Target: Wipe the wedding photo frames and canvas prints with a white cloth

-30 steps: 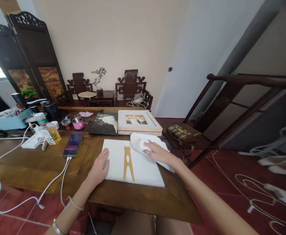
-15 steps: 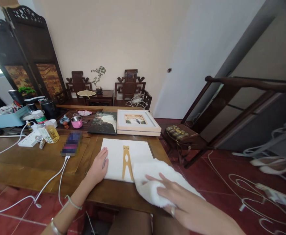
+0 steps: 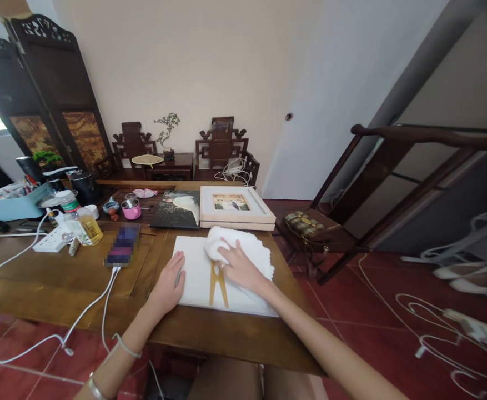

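Note:
A flat white board lies near the table's front edge, with a tan clothespin-shaped figure on it. My right hand grips a bunched white cloth and presses it on the board's upper right part. The cloth covers the top of the figure. Along the board's left edge rests my left hand, fingers stretched out and holding nothing.
Behind the board lie a framed photo and a dark picture with a white shape. To the left are a phone on charging cables, a bottle, a pink cup and a power strip.
My right hand has moved the cloth from the board's lower right corner up and left onto its upper part, over the figure's top. My left hand has stayed in place.

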Available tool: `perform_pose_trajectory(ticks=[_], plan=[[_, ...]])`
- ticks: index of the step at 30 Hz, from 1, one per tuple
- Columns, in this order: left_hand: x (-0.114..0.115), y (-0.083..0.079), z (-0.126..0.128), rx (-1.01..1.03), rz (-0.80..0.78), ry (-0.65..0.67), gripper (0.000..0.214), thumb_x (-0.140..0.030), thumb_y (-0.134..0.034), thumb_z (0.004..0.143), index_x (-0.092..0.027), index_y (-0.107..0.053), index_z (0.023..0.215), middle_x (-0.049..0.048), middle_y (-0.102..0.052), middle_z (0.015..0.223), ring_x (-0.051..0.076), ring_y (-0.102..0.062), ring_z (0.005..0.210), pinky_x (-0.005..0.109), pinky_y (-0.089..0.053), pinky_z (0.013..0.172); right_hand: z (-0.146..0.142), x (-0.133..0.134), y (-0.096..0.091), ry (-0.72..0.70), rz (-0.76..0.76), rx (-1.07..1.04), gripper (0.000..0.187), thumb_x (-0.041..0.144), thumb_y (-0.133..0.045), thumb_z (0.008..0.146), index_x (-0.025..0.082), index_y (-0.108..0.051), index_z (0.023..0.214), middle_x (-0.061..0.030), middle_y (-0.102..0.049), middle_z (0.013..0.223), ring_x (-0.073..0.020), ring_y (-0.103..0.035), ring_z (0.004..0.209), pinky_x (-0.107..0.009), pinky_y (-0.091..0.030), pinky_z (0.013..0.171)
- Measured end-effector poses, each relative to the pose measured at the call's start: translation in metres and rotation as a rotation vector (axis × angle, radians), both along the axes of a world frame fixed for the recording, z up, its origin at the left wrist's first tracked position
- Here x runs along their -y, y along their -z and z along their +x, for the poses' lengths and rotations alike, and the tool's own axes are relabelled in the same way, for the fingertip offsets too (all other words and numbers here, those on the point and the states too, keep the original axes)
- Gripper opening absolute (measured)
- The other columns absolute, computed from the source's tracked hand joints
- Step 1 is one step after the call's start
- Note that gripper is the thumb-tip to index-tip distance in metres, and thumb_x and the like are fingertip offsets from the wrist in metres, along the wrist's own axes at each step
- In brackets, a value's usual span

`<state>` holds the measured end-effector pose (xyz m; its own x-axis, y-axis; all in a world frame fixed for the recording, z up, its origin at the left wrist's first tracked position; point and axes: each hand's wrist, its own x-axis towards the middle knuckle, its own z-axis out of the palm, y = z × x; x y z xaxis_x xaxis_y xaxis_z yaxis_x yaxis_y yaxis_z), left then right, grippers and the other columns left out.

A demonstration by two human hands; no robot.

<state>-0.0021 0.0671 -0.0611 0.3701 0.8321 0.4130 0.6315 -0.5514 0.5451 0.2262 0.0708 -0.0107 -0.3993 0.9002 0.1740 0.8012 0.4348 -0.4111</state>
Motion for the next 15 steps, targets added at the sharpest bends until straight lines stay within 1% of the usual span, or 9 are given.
perform_pose_trajectory(ticks=[2, 4, 7, 9, 10, 12, 13, 15], plan=[[0.0, 0.001, 0.0, -0.006, -0.002, -0.001, 0.042, -0.02, -0.039, 0.087, -0.008, -0.05, 0.126, 0.0175, -0.046, 0.136, 0.025, -0.037, 0.131, 0.045, -0.031, 0.109, -0.006, 0.023, 0.001, -0.053, 0.014, 0.013, 0.025, 0.01, -0.04, 0.078, 0.015, -0.054, 0.098, -0.0147, -0.049, 0.132, -0.0292, -0.017, 0.137, -0.059, -0.009, 0.107], [-0.001, 0.003, 0.001, -0.012, 0.007, 0.0, 0.042, -0.02, -0.038, 0.087, -0.007, -0.05, 0.126, 0.0183, -0.045, 0.136, 0.025, -0.037, 0.131, 0.045, -0.031, 0.109, -0.009, 0.057, 0.0, -0.124, 0.016, 0.033, 0.027, 0.008, -0.042, 0.074, 0.015, -0.056, 0.096, -0.0156, -0.042, 0.138, -0.0285, -0.01, 0.138, -0.058, -0.006, 0.108], [-0.001, 0.005, 0.001, -0.012, 0.027, 0.002, 0.042, -0.019, -0.039, 0.087, -0.009, -0.05, 0.126, 0.0168, -0.046, 0.136, 0.024, -0.037, 0.131, 0.045, -0.032, 0.109, -0.011, 0.105, -0.006, -0.266, -0.011, 0.059, 0.026, 0.008, -0.046, 0.068, 0.016, -0.058, 0.089, -0.0134, -0.036, 0.144, -0.0273, -0.004, 0.139, -0.057, -0.001, 0.109], [-0.001, 0.005, 0.001, -0.015, 0.033, 0.001, 0.042, -0.019, -0.039, 0.087, -0.01, -0.05, 0.126, 0.0161, -0.046, 0.136, 0.024, -0.037, 0.131, 0.046, -0.032, 0.108, -0.01, 0.123, -0.01, -0.359, -0.033, 0.071, 0.026, 0.009, -0.048, 0.065, 0.017, -0.059, 0.088, -0.011, -0.033, 0.145, -0.027, -0.005, 0.139, -0.056, 0.001, 0.11], [-0.001, 0.005, 0.001, -0.016, 0.032, 0.0, 0.042, -0.019, -0.039, 0.087, -0.01, -0.05, 0.126, 0.0161, -0.046, 0.136, 0.024, -0.037, 0.131, 0.046, -0.032, 0.109, -0.009, 0.126, -0.012, -0.392, -0.04, 0.074, 0.027, 0.01, -0.049, 0.065, 0.017, -0.059, 0.088, -0.0106, -0.034, 0.145, -0.0265, -0.008, 0.138, -0.055, 0.001, 0.11], [-0.001, 0.005, 0.001, -0.018, 0.028, -0.002, 0.042, -0.019, -0.038, 0.087, -0.009, -0.05, 0.126, 0.0169, -0.046, 0.136, 0.025, -0.037, 0.131, 0.045, -0.032, 0.109, -0.007, 0.116, -0.014, -0.409, -0.045, 0.078, 0.026, 0.01, -0.049, 0.067, 0.017, -0.059, 0.089, -0.012, -0.041, 0.14, -0.0246, -0.014, 0.138, -0.052, -0.003, 0.112], [-0.001, 0.005, 0.001, -0.02, 0.026, -0.004, 0.042, -0.02, -0.038, 0.087, -0.008, -0.05, 0.126, 0.0174, -0.045, 0.136, 0.025, -0.037, 0.131, 0.045, -0.032, 0.109, -0.005, 0.106, -0.015, -0.392, -0.039, 0.08, 0.025, 0.01, -0.048, 0.069, 0.016, -0.059, 0.09, -0.0131, -0.045, 0.137, -0.0236, -0.017, 0.137, -0.05, -0.006, 0.112], [-0.001, 0.005, 0.001, -0.022, 0.023, -0.01, 0.042, -0.02, -0.038, 0.087, -0.007, -0.049, 0.126, 0.0179, -0.045, 0.137, 0.025, -0.037, 0.131, 0.045, -0.032, 0.109, -0.003, 0.076, -0.016, -0.33, -0.013, 0.091, 0.022, 0.011, -0.047, 0.074, 0.015, -0.059, 0.092, -0.015, -0.051, 0.131, -0.0231, -0.024, 0.135, -0.047, -0.013, 0.112]])
